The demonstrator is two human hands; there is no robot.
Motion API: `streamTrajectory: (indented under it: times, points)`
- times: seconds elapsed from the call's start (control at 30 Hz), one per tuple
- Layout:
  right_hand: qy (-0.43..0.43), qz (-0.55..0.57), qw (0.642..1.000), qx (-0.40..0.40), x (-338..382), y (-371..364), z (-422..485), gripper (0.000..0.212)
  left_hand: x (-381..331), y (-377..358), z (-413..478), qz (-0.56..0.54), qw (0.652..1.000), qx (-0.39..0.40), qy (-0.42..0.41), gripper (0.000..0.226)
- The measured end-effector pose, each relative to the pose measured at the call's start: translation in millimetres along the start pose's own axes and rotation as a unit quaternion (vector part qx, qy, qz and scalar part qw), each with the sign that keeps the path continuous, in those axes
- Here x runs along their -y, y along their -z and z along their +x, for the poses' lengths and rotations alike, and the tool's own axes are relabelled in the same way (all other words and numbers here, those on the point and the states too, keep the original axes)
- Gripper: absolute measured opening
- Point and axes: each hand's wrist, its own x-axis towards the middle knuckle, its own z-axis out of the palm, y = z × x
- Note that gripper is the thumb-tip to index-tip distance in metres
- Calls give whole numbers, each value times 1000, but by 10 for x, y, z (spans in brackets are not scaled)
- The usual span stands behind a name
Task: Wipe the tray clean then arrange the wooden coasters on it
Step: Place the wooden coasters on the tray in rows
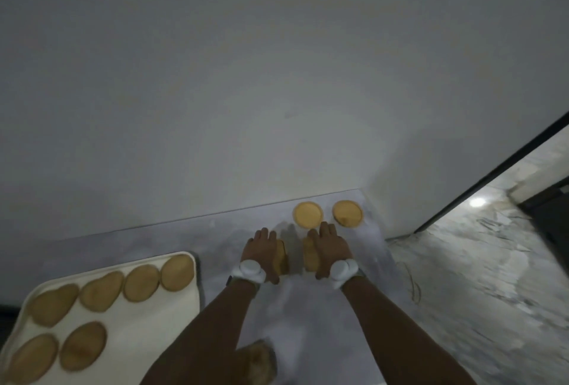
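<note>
A white tray lies at the lower left of the pale counter and holds several round wooden coasters in two rows. Two more coasters lie on the counter near the wall: one just beyond my right fingertips, the other to its right. My left hand lies over a coaster, fingers curled around it. Another coaster is covered the same way by my right hand. Both wrists wear white bands.
A brownish cloth lies on the counter between my forearms, near the bottom edge. The white wall rises right behind the counter. The counter ends at the right, with marble floor and a dark door frame beyond.
</note>
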Motion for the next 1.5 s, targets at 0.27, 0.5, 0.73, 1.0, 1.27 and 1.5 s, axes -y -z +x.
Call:
streamTrajectory:
  times: [0.27, 0.5, 0.73, 1.0, 1.27, 1.5]
  points:
    - [34, -7, 999, -36, 1234, 194, -229, 102, 1075, 73, -877, -12, 999, -32, 25, 99]
    - [61, 6, 998, -14, 2357, 130, -372, 99, 2042, -166, -1630, -49, 996, -7, 76, 111]
    - [75, -5, 997, -11, 3145, -158, -329, 98, 2646, -482, -2056, -57, 994, -15, 89, 101]
    - [72, -39, 997, 16, 3668, -456, -285, 84, 2861, -790, -2143, -68, 992, 14, 104, 106]
    - [80, -42, 996, 23, 3837, -631, -172, 60, 2917, -1011, -1996, -55, 992, 58, 99, 92]
    - [45, -90, 993, -61, 3904, -768, -116, 51, 2855, -959, -1961, -34, 994, -16, 102, 77]
